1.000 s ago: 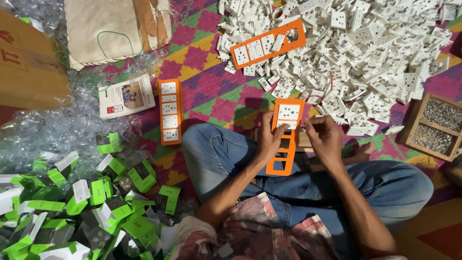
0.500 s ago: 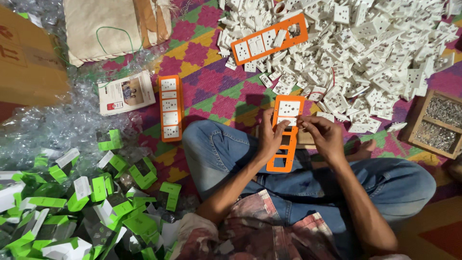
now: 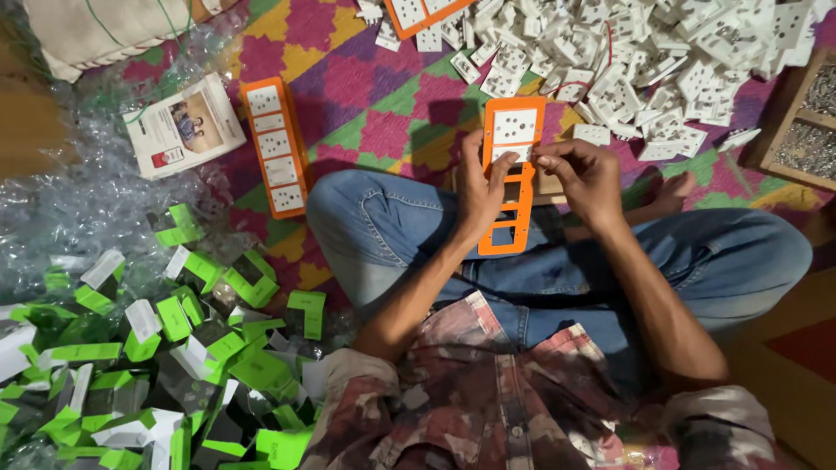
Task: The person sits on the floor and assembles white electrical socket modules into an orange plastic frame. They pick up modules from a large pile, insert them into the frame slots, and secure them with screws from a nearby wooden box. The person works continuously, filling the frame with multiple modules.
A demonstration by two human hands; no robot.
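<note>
I sit cross-legged in blue jeans with an orange rectangular frame (image 3: 512,178) resting over my lap. One white socket module sits in its top slot; the lower slots are open holes. My left hand (image 3: 482,187) grips the frame's left edge. My right hand (image 3: 585,177) pinches a white socket module (image 3: 515,154) at the second slot, fingertips meeting the left thumb there.
A filled orange frame (image 3: 277,146) lies on the patterned mat to the left, another (image 3: 420,13) at the top edge. A heap of white socket modules (image 3: 644,65) spreads top right. A wooden box of screws (image 3: 805,130) sits right. Green-and-white cartons (image 3: 174,348) and clear plastic wrap (image 3: 78,209) fill the left.
My hands and the orange frame hold nearly the same place; my right fingers have shifted onto the second slot with a white module. The camera view has tilted slightly downward.
</note>
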